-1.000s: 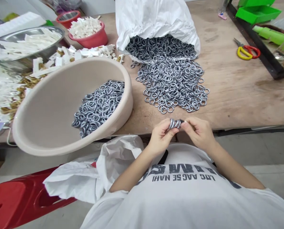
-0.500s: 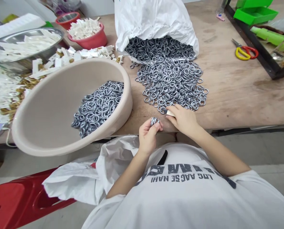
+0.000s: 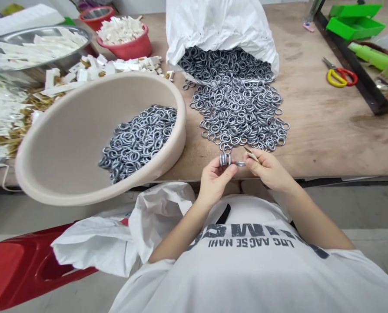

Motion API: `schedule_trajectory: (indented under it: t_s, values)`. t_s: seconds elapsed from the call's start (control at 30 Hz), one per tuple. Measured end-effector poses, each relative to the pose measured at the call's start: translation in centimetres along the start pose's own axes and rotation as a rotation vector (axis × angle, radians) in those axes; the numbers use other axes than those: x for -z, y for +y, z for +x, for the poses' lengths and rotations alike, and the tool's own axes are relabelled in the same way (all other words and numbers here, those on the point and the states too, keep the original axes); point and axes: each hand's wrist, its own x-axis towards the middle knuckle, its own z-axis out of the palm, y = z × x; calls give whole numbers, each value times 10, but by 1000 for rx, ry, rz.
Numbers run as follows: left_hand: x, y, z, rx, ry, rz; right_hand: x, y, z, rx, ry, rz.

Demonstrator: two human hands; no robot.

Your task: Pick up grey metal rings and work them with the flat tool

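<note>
Several grey rings [image 3: 225,159] are stacked on the fingers of my left hand [image 3: 213,180], which is closed around them. Another ring [image 3: 240,164] lies flat at its thumb tip, between the two hands. My right hand [image 3: 272,170] pinches a small knife [image 3: 251,154] with a pale handle and a thin dark tip, close to that ring. Whether the right fingers also touch the ring I cannot tell. Just beyond the hands spreads a heap of loose rings [image 3: 239,108], spilling from the mouth of a white sack [image 3: 223,26].
To the left, a large beige tub [image 3: 63,104] holding many rings tilts over the table's front edge. Behind it are white pieces in a red bowl [image 3: 128,48] and a steel basin [image 3: 34,71]. Scissors [image 3: 340,76] lie at right near a black frame [image 3: 353,65].
Both hands have come together, the right drawing back from the heap and the left moving right and slightly up. A single ring now shows between them. The view has shifted slightly.
</note>
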Motion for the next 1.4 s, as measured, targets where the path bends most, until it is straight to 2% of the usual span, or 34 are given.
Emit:
schedule_trajectory:
  t_s: [0.1,0.23,0.33,0.5,0.57,0.7,0.83,1.0,1.17,1.3,1.4]
  values:
    - [-5,2,-1,94,-113,-119,-4,4,-4,13,-8,183]
    - [-5,8,-5,234,-251,-249,-11,13,-3,60,27,268]
    - [-4,11,-7,221,-313,-220,-16,14,-4,43,49,277]
    - [-8,12,-7,73,-275,-62,-22,4,-10,-20,75,279]
    - [-9,12,-7,43,-258,-20,-20,2,-12,-15,123,215]
    - [-8,13,-7,4,-209,31,-12,-3,-19,109,256,-154]
    - [-5,16,-7,-37,-181,71,-10,-9,-29,223,170,-425]
    - [-4,16,-6,-78,-161,141,-12,-15,-33,249,146,-484]
    - [-3,14,-10,-133,-219,183,-8,-6,-28,148,106,-451]
    - [-2,17,-16,-187,-311,241,-2,9,-20,38,230,-510]
    - [-2,16,-15,-126,-203,122,-1,10,-13,55,300,-504]
